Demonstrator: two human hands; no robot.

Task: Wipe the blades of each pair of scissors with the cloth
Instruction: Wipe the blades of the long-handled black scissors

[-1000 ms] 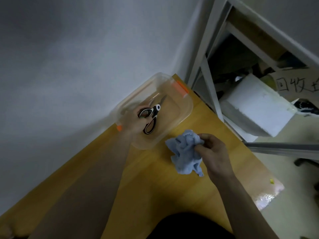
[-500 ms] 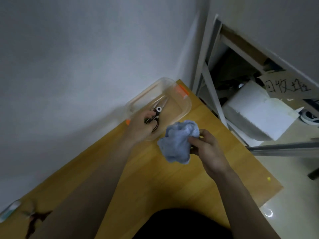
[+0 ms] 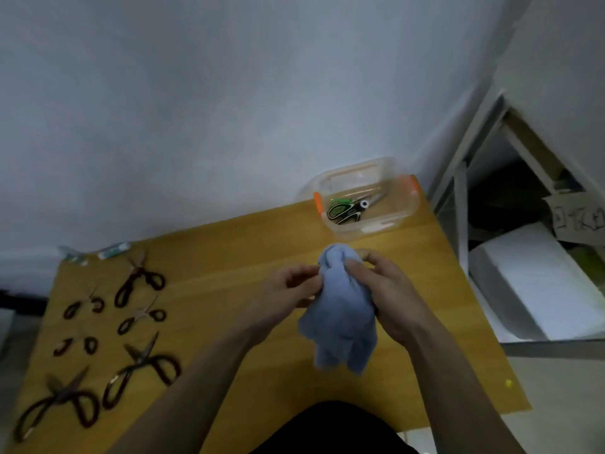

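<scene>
A light blue cloth [image 3: 340, 319] hangs above the wooden table [image 3: 229, 257], held between both hands. My right hand [image 3: 389, 293] grips its upper right side. My left hand [image 3: 288, 293] pinches its left edge. A clear plastic box [image 3: 404, 194] with orange clips stands at the table's far right corner; black-handled scissors [image 3: 348, 209] and a green-handled pair [image 3: 340, 201] lie in it. Several dark-handled scissors lie on the left of the table, among them a large pair [image 3: 140, 368] and another [image 3: 55, 404] near the front edge.
White wall runs behind the table. A grey metal shelf frame [image 3: 458, 204] stands to the right, with a white foam block [image 3: 537, 283] on its lower level. Small wrapped packets [image 3: 111, 250] lie at the table's far left.
My left hand let go of the black-handled scissors in the box and came back to pinch the cloth. The view swung left, revealing the scissors laid out on the table.
</scene>
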